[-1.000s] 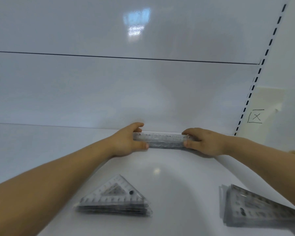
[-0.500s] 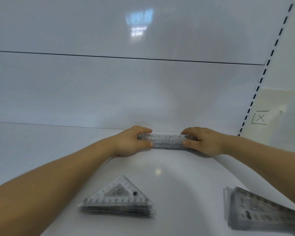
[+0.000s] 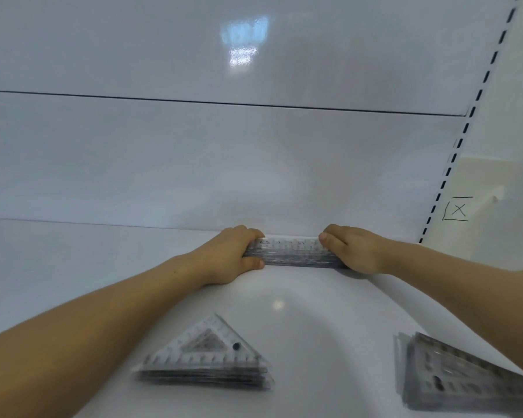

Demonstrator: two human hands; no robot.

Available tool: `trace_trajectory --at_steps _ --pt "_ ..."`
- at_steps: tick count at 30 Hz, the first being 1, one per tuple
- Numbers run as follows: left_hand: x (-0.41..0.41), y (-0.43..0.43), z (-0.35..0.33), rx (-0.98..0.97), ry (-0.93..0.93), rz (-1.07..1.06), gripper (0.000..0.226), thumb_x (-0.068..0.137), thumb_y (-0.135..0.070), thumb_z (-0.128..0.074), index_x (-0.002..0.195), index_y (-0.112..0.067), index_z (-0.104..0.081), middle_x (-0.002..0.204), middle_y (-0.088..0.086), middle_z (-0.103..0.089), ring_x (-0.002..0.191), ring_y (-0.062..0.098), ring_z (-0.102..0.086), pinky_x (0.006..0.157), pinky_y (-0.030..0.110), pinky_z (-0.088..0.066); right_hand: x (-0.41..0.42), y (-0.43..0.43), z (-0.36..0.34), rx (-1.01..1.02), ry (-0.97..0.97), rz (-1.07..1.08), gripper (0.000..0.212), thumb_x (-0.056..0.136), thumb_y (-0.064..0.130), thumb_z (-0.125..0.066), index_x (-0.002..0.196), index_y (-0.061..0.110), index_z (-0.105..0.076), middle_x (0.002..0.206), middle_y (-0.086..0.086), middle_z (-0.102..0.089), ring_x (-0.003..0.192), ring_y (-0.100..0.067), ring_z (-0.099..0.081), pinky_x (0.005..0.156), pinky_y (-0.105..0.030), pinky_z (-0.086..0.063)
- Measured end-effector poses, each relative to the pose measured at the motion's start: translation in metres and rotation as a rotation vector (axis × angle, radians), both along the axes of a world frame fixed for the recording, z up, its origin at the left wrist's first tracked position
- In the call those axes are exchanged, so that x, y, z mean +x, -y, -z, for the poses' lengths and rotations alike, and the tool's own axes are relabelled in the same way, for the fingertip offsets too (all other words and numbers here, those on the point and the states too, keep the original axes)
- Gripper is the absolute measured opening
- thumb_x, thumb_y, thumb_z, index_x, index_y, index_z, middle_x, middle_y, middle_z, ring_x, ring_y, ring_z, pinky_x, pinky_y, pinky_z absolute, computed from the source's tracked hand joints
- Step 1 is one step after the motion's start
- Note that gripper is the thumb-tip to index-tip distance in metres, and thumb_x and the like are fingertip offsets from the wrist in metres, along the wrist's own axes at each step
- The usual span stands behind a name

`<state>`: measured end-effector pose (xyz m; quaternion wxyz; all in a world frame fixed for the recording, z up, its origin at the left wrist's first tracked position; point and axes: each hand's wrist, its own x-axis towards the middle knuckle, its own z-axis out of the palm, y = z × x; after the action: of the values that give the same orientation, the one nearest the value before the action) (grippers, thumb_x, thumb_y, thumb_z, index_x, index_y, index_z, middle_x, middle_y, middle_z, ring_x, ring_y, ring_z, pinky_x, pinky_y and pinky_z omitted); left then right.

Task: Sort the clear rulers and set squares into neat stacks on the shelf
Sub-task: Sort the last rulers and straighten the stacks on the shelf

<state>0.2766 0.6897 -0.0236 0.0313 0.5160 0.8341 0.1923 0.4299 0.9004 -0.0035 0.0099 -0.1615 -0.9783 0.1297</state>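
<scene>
A stack of clear straight rulers (image 3: 293, 251) lies on the white shelf (image 3: 314, 327) against the back wall. My left hand (image 3: 233, 254) grips its left end, thumb in front and fingers curled over the top. My right hand (image 3: 354, 248) clasps its right end the same way. Nearer to me, left of centre, a stack of clear triangular set squares (image 3: 206, 357) rests flat. At the bottom right a second, larger stack of clear set squares (image 3: 453, 375) lies partly under my right forearm.
The glossy white back panel (image 3: 194, 161) rises right behind the rulers. A slotted upright (image 3: 453, 164) runs up the right side. Beyond it a pale wall carries a hand-drawn boxed X mark (image 3: 458, 209).
Both hands have closed in on the ruler stack's ends, my left fingers curling over the top. The stack sits squarer and tighter against the back wall.
</scene>
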Motion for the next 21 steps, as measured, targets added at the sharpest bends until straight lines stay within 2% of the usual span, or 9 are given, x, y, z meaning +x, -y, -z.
trace_trajectory --at_steps 4,6,8,10,12,15,17,19,21 --pt "0.001 0.001 0.001 0.036 0.044 0.024 0.044 0.091 -0.048 -0.05 0.128 -0.023 -0.047 0.107 -0.006 -0.049 0.098 0.015 -0.05 0.083 0.027 -0.039 -0.003 0.007 0.0 -0.02 -0.056 0.083 0.02 0.104 0.027 -0.024 0.092 0.016 -0.035 0.092 -0.002 -0.046 0.086 -0.021 -0.043 0.076 -0.029 -0.032" --pt "0.002 0.002 0.0 0.016 -0.004 0.015 0.037 0.095 -0.046 -0.044 0.122 -0.02 -0.049 0.105 -0.004 -0.05 0.095 0.016 -0.049 0.082 0.029 -0.039 -0.002 0.007 -0.002 0.044 -0.006 0.032 0.029 0.103 0.035 -0.021 0.09 0.016 -0.038 0.09 -0.001 -0.048 0.086 -0.021 -0.045 0.078 -0.03 -0.034" --pt "0.003 0.001 -0.003 -0.012 -0.064 0.01 0.024 0.096 -0.042 -0.042 0.105 -0.021 -0.049 0.094 -0.006 -0.048 0.087 0.016 -0.047 0.073 0.029 -0.037 -0.002 0.004 -0.001 0.108 0.017 -0.021 0.039 0.101 0.045 -0.018 0.091 0.018 -0.043 0.087 0.0 -0.05 0.086 -0.021 -0.048 0.081 -0.032 -0.037" --pt "0.005 0.002 -0.006 -0.038 -0.085 0.013 0.016 0.097 -0.04 -0.042 0.093 -0.025 -0.043 0.084 -0.01 -0.043 0.078 0.012 -0.044 0.064 0.024 -0.031 -0.001 0.001 0.001 0.131 0.035 -0.05 0.041 0.099 0.049 -0.018 0.094 0.018 -0.044 0.087 0.001 -0.051 0.087 -0.021 -0.049 0.082 -0.033 -0.038" --pt "0.004 0.001 -0.008 -0.055 -0.078 0.015 0.014 0.098 -0.038 -0.042 0.092 -0.025 -0.042 0.083 -0.01 -0.043 0.078 0.013 -0.044 0.061 0.022 -0.029 0.0 0.0 0.0 0.105 0.048 -0.077 0.04 0.098 0.053 -0.024 0.101 0.019 -0.045 0.093 0.0 -0.053 0.089 -0.021 -0.05 0.083 -0.033 -0.039" --pt "0.004 0.001 -0.009 -0.05 -0.037 0.008 0.016 0.098 -0.037 -0.043 0.1 -0.022 -0.048 0.091 -0.005 -0.047 0.086 0.017 -0.048 0.07 0.027 -0.034 0.0 -0.002 -0.002 0.116 0.063 -0.101 0.037 0.096 0.055 -0.031 0.1 0.02 -0.044 0.093 0.002 -0.052 0.089 -0.021 -0.051 0.08 -0.031 -0.039" --pt "0.005 0.002 -0.008 -0.038 0.02 -0.008 0.03 0.096 -0.039 -0.046 0.119 -0.021 -0.049 0.107 -0.003 -0.05 0.098 0.018 -0.051 0.081 0.027 -0.038 0.0 -0.003 -0.001 0.126 0.067 -0.102 0.036 0.096 0.055 -0.031 0.096 0.021 -0.043 0.091 0.002 -0.051 0.089 -0.022 -0.051 0.079 -0.031 -0.039" --pt "0.009 0.004 -0.007 -0.014 0.075 -0.041 0.05 0.093 -0.043 -0.051 0.137 -0.023 -0.038 0.127 -0.005 -0.044 0.113 0.015 -0.047 0.093 0.025 -0.036 -0.001 -0.002 -0.001 0.121 0.06 -0.099 0.036 0.095 0.055 -0.031 0.096 0.021 -0.044 0.093 0.001 -0.051 0.09 -0.022 -0.051 0.081 -0.032 -0.04" --pt "0.012 0.004 -0.006 -0.009 0.07 -0.053 0.063 0.089 -0.044 -0.057 0.143 -0.024 -0.031 0.135 -0.004 -0.039 0.121 0.015 -0.043 0.098 0.023 -0.033 -0.002 0.0 -0.002 0.106 0.061 -0.093 0.039 0.095 0.057 -0.031 0.099 0.021 -0.046 0.096 0.001 -0.052 0.092 -0.022 -0.052 0.083 -0.033 -0.041"
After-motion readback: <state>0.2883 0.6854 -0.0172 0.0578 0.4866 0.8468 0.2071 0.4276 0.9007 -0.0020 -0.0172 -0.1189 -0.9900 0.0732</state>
